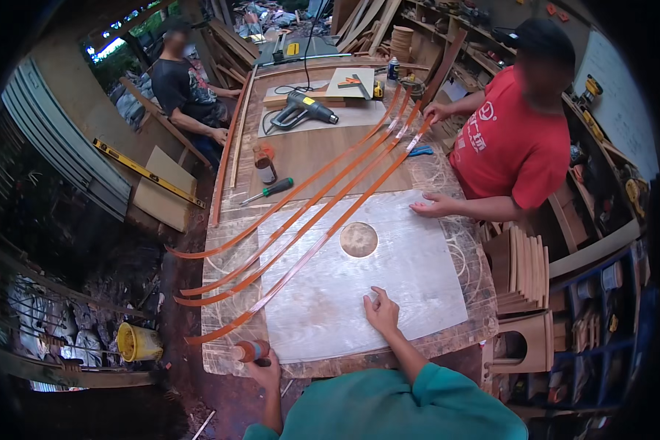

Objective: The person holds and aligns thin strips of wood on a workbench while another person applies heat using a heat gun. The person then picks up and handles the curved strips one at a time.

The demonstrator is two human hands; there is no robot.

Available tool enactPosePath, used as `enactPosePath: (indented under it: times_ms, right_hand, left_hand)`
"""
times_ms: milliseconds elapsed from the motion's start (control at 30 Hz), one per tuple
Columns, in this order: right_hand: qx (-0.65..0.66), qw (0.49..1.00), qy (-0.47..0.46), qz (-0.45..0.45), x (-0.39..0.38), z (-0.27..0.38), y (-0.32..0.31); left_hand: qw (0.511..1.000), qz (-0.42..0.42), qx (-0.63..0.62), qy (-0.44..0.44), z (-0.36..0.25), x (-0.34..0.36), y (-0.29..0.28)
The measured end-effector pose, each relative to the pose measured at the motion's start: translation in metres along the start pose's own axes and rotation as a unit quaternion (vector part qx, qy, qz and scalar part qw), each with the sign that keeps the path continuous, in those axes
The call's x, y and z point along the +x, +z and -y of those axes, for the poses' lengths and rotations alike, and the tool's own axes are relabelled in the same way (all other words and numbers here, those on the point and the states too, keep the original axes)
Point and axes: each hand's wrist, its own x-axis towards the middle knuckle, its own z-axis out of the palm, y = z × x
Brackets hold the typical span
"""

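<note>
Presently: glue bottle in left hand, right hand flat on pale sheet.
Left hand (265, 370) is closed around a small brown glue bottle (251, 351) at the near edge of the plastic-covered workbench (220, 345), just beside the near end of the closest of several long orange wood strips (308, 249). Right hand (381, 312) lies open, fingers spread, pressing on a pale sheet with a round hole (411, 271). A person in a red shirt (510, 143) across the right side rests one open hand on the same sheet's far edge. A heat gun (304, 108) and green-handled screwdriver (268, 191) lie farther up the bench.
</note>
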Motion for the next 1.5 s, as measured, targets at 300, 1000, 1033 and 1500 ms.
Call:
enactPosePath:
  times_ms: [300,1000,1033,1500]
  right_hand:
    - [0.075,0.996,0.019,0.038,-0.003,-0.013,-0.027]
    - [-0.406,0.906,0.115,0.000,0.009,-0.101,-0.135]
    - [-0.408,0.906,0.116,-0.006,0.010,-0.100,-0.133]
    - [-0.334,0.932,0.092,-0.104,0.007,-0.107,-0.129]
  left_hand:
    - [0.981,-0.069,-0.158,-0.086,-0.001,-0.083,-0.012]
    - [0.985,0.042,0.124,0.115,-0.091,0.011,0.066]
    - [0.965,0.060,0.196,0.161,-0.090,0.012,0.068]
    - [0.958,0.062,0.239,0.143,-0.087,0.012,0.071]
